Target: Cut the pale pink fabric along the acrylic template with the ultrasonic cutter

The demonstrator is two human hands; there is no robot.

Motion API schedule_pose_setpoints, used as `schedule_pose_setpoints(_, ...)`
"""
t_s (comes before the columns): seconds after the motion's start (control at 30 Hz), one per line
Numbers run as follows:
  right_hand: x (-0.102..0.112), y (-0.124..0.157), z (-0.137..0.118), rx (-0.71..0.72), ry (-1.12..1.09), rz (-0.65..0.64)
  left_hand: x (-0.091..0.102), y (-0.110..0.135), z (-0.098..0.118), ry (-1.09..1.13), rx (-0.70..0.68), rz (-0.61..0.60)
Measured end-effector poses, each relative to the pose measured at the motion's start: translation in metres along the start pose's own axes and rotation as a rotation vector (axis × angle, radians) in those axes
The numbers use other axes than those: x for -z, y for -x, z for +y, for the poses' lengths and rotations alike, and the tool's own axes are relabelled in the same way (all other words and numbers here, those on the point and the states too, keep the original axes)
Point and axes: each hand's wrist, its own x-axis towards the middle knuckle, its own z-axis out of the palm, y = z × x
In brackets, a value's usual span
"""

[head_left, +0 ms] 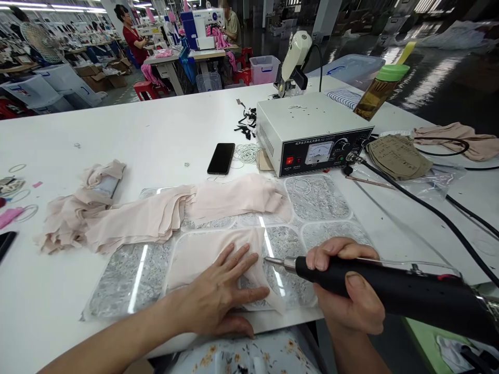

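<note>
My left hand [226, 291] lies flat with fingers spread on a pale pink fabric piece [198, 259], pressing it onto a grey marble-patterned mat [117, 288]. In my right hand [346, 291] is a black handheld ultrasonic welder [393, 285], fingers wrapped round its body. Its metal tip points left, close to the fabric's right edge; whether it touches I cannot tell. Beyond my left hand, a stack of similar pink pieces [241, 197] rests across the mat. More layered pieces [136, 218] and a crumpled bundle [74, 213] lie to the left.
A white control box [315, 130] with a dial stands behind the mat, its black cable [424, 202] running along the right. Around it are a phone [221, 158], tangled loops [246, 153], brown templates [399, 157] and a green-lidded bottle [380, 93]. Other people work at machines beyond the table.
</note>
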Motion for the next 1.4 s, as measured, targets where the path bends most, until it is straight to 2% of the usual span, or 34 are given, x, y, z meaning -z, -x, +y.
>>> schedule_pose_setpoints(0.33, 0.003, 0.002, -0.004, -0.006, -0.006, 0.055, -0.004, 0.007, -0.003, -0.031, -0.002, 0.037)
schedule_pose_setpoints(0.5, 0.001, 0.003, -0.001, -0.005, -0.026, 0.032, -0.002, 0.005, -0.001, -0.033, 0.017, -0.014)
schedule_pose_setpoints(0.9, -0.003, 0.004, 0.009, -0.006, -0.012, -0.005, -0.001, 0.004, -0.001, -0.019, 0.017, 0.012)
schedule_pose_setpoints(1.23, -0.005, 0.003, 0.011, -0.01, -0.012, -0.034, 0.003, 0.001, 0.001, 0.003, 0.031, -0.021)
schedule_pose_setpoints(1.4, 0.0, 0.001, 0.007, -0.021, -0.02, 0.05, 0.005, 0.005, 0.0, 0.017, 0.022, -0.028)
